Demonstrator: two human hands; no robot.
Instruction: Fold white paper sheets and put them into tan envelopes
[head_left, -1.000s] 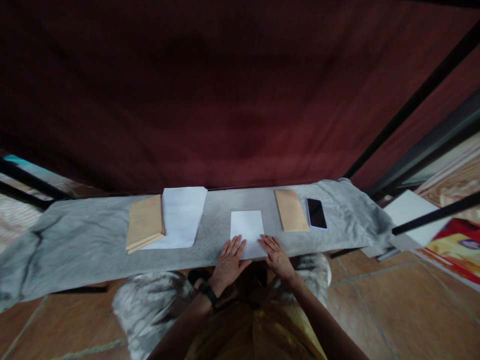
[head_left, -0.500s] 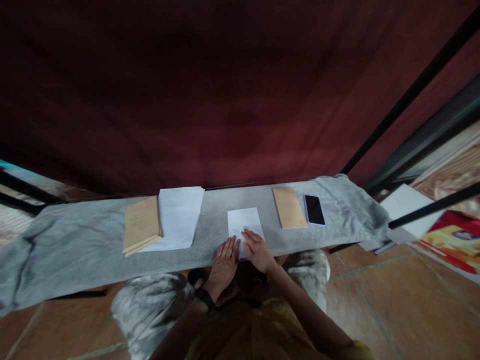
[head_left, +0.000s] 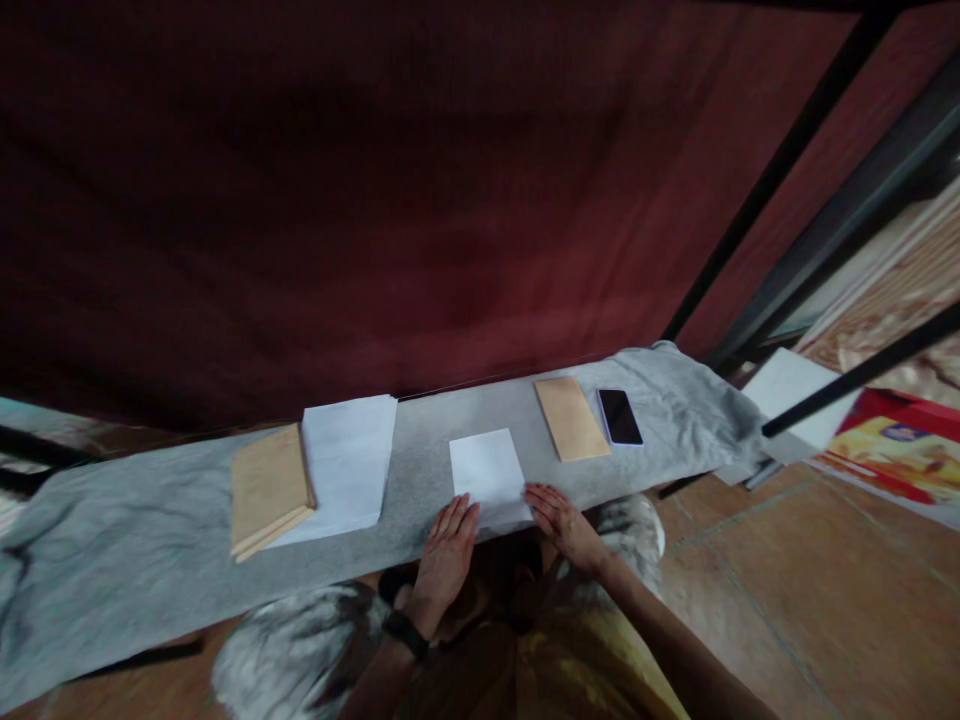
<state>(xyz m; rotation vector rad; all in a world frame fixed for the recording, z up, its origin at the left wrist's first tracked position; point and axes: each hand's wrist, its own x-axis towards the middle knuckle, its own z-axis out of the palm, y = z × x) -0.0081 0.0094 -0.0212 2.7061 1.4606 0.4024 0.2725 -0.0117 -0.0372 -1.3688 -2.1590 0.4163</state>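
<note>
A white sheet of paper [head_left: 489, 468], looking folded to a smaller size, lies flat on the grey cloth in front of me. My left hand [head_left: 448, 548] rests with its fingers stretched out on the sheet's near left corner. On the near right edge, the outstretched fingertips of my right hand [head_left: 564, 524] touch the paper. Neither hand grips anything. Right of the sheet lies a brown envelope [head_left: 572, 418]. Farther left sit a stack of white paper [head_left: 349, 465] and a stack of brown envelopes [head_left: 270, 485], which overlaps the paper's left side.
A phone [head_left: 620, 416] with a dark screen lies right of the single envelope. The grey cloth [head_left: 142, 540] covers a long narrow bench. Behind it hangs a dark red cloth [head_left: 465, 220]. At lower right, a red and yellow box [head_left: 900, 450] is by the tiled floor.
My right hand has slid from the middle of the sheet to its right edge. The left hand stays at the near left corner. The whole view has tilted slightly.
</note>
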